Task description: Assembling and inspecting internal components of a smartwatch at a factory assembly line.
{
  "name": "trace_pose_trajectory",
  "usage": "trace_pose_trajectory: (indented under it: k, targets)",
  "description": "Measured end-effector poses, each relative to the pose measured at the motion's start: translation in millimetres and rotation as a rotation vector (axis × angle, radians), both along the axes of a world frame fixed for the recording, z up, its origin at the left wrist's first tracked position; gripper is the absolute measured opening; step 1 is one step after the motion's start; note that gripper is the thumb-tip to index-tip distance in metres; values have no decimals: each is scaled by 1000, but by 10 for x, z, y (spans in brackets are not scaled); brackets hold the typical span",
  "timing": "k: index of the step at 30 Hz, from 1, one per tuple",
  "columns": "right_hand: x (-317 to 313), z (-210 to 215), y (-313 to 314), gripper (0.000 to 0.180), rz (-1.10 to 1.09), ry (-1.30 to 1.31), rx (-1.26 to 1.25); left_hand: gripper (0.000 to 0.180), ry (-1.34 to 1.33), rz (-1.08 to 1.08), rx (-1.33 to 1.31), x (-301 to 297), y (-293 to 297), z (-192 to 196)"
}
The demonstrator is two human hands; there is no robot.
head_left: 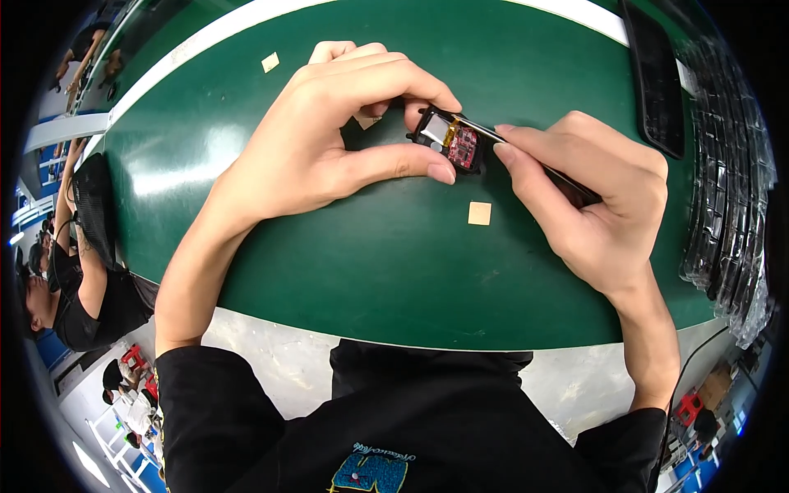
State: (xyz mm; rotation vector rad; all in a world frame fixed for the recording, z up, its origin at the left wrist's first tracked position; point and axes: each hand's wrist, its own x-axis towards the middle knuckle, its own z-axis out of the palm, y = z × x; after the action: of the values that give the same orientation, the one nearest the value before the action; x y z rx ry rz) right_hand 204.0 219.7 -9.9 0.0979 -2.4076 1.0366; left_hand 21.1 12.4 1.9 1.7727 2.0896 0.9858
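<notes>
While the left hand (329,140) pinches a small open device (449,138) above the green worktop (370,271), the right hand (592,197) grips tweezers (526,156) touching it.

green work table (345,271) with white edge, two small tan squares (479,214) (270,62), black tray (655,78), stacked clear trays (727,164)

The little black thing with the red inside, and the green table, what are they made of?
The small device looks like a matte black plastic shell; inside sit a red circuit board and a silvery part, probably metal. The table seems covered by a smooth green mat, perhaps rubber or vinyl, with soft light glare on it. The tool looks like dark, glossy metal.
</notes>
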Motion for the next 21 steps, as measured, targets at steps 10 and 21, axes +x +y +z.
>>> trace_pose_trajectory:
  k: [10,21]
  targets:
    - [15,113,2,13,6,-189,-200,52,-60,-100,-24,-111,-40,-3]
    - [9,107,20,13,28,-204,-169,49,2,-106,-73,-82,-32,27]
